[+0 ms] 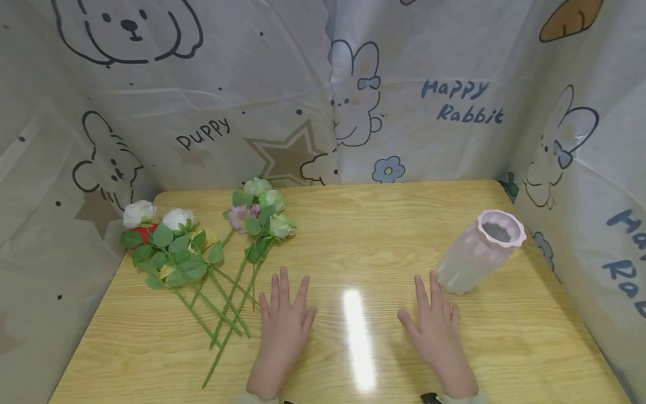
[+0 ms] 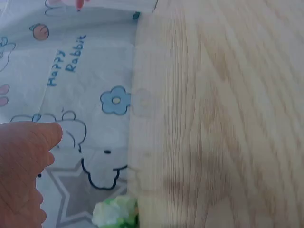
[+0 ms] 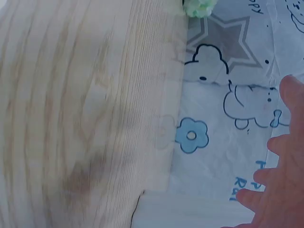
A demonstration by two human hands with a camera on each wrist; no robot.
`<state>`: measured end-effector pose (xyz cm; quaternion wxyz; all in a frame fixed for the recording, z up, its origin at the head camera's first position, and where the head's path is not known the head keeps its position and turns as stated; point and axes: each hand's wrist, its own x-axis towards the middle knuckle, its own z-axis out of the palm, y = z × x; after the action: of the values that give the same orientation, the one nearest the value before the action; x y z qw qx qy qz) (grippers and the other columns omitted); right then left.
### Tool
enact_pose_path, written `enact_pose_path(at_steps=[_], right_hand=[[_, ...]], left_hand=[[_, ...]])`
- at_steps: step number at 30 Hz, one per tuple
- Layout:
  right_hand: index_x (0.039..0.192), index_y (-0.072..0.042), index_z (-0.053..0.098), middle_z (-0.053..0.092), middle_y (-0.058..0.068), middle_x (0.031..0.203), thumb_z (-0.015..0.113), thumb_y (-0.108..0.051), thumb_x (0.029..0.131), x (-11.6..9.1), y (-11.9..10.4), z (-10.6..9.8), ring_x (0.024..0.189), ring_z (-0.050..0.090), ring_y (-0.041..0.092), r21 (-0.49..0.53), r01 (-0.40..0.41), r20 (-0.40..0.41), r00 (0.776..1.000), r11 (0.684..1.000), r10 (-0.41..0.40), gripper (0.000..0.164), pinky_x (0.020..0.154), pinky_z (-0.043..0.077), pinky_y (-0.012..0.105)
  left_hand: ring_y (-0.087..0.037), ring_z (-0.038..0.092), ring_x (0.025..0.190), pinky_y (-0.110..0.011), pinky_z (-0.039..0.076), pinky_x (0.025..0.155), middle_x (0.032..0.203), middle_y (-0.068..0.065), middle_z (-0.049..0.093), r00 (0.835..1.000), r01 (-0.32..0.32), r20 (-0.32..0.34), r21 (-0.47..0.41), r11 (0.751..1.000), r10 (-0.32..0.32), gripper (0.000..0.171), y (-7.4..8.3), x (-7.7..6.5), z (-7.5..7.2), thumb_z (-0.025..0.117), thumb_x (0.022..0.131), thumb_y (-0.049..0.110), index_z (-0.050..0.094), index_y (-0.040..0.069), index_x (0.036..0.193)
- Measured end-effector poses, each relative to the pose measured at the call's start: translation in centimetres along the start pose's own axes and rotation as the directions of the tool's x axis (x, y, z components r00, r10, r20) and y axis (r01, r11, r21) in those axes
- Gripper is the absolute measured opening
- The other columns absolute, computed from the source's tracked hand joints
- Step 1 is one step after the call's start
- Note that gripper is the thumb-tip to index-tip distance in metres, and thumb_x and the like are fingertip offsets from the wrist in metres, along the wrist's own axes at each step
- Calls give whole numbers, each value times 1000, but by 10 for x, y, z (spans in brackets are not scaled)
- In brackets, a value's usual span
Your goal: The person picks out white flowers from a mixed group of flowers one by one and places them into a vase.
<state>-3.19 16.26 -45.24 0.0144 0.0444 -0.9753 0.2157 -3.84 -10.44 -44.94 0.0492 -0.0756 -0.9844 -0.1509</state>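
Two bare hands lie over one wood-grain table point(image 1: 363, 235), seen here through the head camera that I follow from a distance. The left hand point(image 1: 284, 328) is open, its fingers spread and straight, with hold of nothing; it lies just beside the crossed green stems point(image 1: 214, 365) of the flowers, whose exact number I cannot tell for the overlaps. The right hand point(image 1: 438, 334) is likewise open and has hold of nothing, its fingertips near the base of one pink-and-white vase point(image 1: 474, 255); whether they touch it I cannot tell. The vase, its scalloped mouth uppermost, stands on the table's right side.

On the left side lie the flowers in two clusters. In the outer one I count two white roses point(image 1: 138, 214), one red rose point(image 1: 146, 232), partly hidden, and two patches of yellow petals point(image 1: 206, 238) among the leaves. In the inner one I count three pale green roses point(image 1: 281, 226), with mauve petals point(image 1: 241, 217) beside them. My two wrist views each catch a single pale green bloom at the frame's edge.

Behind the table hangs a printed cloth point(image 1: 287, 84) bearing one "Puppy" and, at its right, two "Happy Rabbit" captions, the second partly cut off.
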Motion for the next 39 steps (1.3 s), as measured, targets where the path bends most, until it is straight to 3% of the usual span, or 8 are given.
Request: enact_pose_path(at_steps=[13,22,31,39], right_hand=[[142,-7,-2,-5,29,147,35,-46,91,-6,27,-20,126,12,58,32,-112,1,994,993,112,75,91,15,78],[142,-7,-6,-7,27,148,35,-47,90,-12,48,-26,127,11,57,28,-179,-54,982,984,180,77,90,13,79],[138,1,-13,-7,32,146,32,-51,90,-12,63,-36,129,4,56,35,-254,0,967,967,254,83,89,4,81],[138,2,-12,-5,35,144,36,-50,89,4,91,-51,124,8,61,70,-278,-37,959,958,281,86,84,6,84]], left_hand=[[-50,11,133,-75,19,96,146,-31,7,996,89,-17,-11,996,-90,57,-40,-1,-6,41,91,36,26,10,139],[-51,0,134,-76,8,96,147,-30,-8,970,233,78,-54,971,-229,61,-72,-4,-17,33,93,40,14,9,142],[-52,2,133,-77,8,96,146,-32,-5,967,244,84,-56,968,-239,61,-72,-5,-17,37,92,37,15,8,141],[-51,6,133,-76,12,97,147,-31,1,973,228,63,-65,972,-224,62,-67,-10,-6,43,90,34,19,8,140]])
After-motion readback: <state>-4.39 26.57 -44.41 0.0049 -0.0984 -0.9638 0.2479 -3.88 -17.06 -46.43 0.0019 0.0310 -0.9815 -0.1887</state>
